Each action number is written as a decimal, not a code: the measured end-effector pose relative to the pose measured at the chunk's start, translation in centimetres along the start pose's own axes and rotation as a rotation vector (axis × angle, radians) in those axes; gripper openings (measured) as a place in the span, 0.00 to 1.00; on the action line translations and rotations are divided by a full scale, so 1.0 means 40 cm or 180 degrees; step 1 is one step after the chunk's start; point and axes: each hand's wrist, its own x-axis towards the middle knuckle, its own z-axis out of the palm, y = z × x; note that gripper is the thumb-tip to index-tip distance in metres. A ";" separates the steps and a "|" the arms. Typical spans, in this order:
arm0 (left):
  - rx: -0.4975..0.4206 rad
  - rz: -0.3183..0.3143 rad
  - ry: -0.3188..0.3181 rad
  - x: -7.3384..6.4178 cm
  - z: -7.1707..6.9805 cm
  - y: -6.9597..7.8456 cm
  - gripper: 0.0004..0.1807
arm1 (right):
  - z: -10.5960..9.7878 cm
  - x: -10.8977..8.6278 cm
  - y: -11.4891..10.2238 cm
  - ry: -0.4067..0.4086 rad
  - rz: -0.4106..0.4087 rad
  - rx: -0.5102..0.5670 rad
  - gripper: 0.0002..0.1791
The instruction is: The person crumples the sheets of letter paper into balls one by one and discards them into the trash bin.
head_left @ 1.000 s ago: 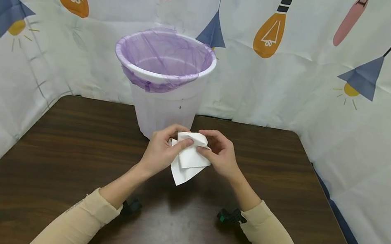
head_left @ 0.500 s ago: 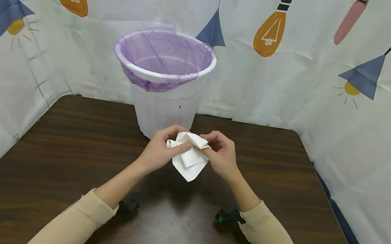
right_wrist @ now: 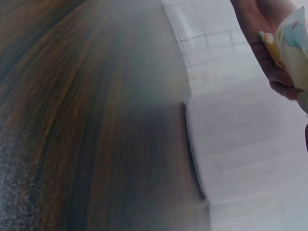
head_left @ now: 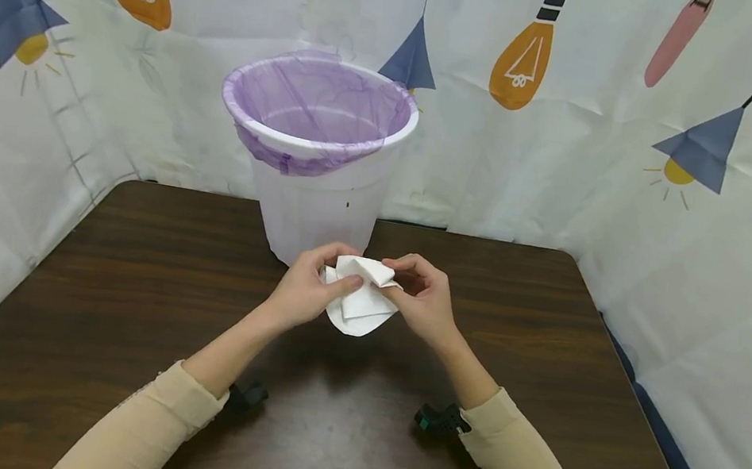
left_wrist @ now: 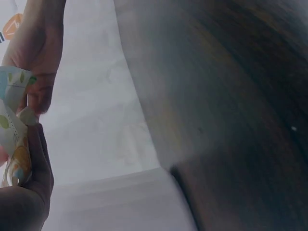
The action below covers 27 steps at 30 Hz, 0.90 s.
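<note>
A folded piece of white paper is held between both hands above the table, in front of the bin. My left hand pinches its left side, thumb on the near face. On the other side my right hand pinches the paper's right edge between thumb and fingers. In the left wrist view the paper shows a printed outer face with green leaves and orange shapes. The right wrist view catches the same printed paper at its right edge. The fingers behind the paper are partly hidden.
A white bin lined with a purple bag stands at the table's back, beyond the hands. The dark wooden table lies below. A white curtain with printed lamps and bulbs hangs behind and at the sides.
The paper's lower part, a long point earlier, has folded up and is now shorter and rounded. Both hands have shifted only slightly and kept their hold.
</note>
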 end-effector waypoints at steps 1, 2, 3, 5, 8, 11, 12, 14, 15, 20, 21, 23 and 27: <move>-0.0020 -0.0018 -0.0004 0.001 -0.002 -0.003 0.13 | -0.002 -0.002 0.002 -0.0042 0.0011 -0.0003 0.16; -0.0040 -0.0034 -0.0011 0.001 -0.003 -0.006 0.12 | -0.004 -0.003 0.004 -0.0085 0.0020 -0.0014 0.17; -0.0064 -0.0047 -0.0024 0.002 -0.005 -0.009 0.12 | -0.006 -0.004 0.006 -0.0130 0.0031 -0.0022 0.18; -0.0114 -0.0059 -0.0043 0.002 -0.007 -0.013 0.11 | -0.007 -0.004 0.010 -0.0214 0.0000 -0.0022 0.19; -0.0196 -0.0082 -0.0091 0.002 -0.007 -0.018 0.10 | -0.004 0.001 0.009 -0.0270 -0.0214 -0.0032 0.17; -0.0238 -0.0118 -0.0108 0.003 -0.005 -0.020 0.10 | 0.002 0.005 0.015 -0.0238 -0.0515 -0.0136 0.17; -0.0250 -0.0131 -0.0110 0.003 -0.005 -0.020 0.10 | 0.005 0.006 0.012 -0.0225 -0.0597 -0.0196 0.17; -0.0270 -0.0145 -0.0101 0.003 -0.005 -0.020 0.10 | 0.009 0.007 0.011 -0.0207 -0.0736 -0.0331 0.17; -0.0278 -0.0144 -0.0103 0.003 -0.006 -0.019 0.10 | 0.012 0.009 0.002 -0.0200 -0.0817 -0.0400 0.16; -0.0319 -0.0047 -0.0071 0.001 -0.001 -0.014 0.10 | 0.027 0.024 -0.056 -0.0083 -0.1036 -0.0625 0.19; -0.0320 -0.0009 -0.0062 0.000 0.002 -0.014 0.10 | 0.029 0.026 -0.066 -0.0051 -0.1026 -0.0642 0.19; -0.0338 0.0061 -0.0056 0.000 0.006 -0.013 0.09 | 0.031 0.028 -0.080 -0.0013 -0.0947 -0.0643 0.16; -0.0350 0.0133 -0.0048 -0.004 0.018 -0.013 0.07 | 0.030 0.025 -0.084 0.0018 -0.0697 -0.0556 0.09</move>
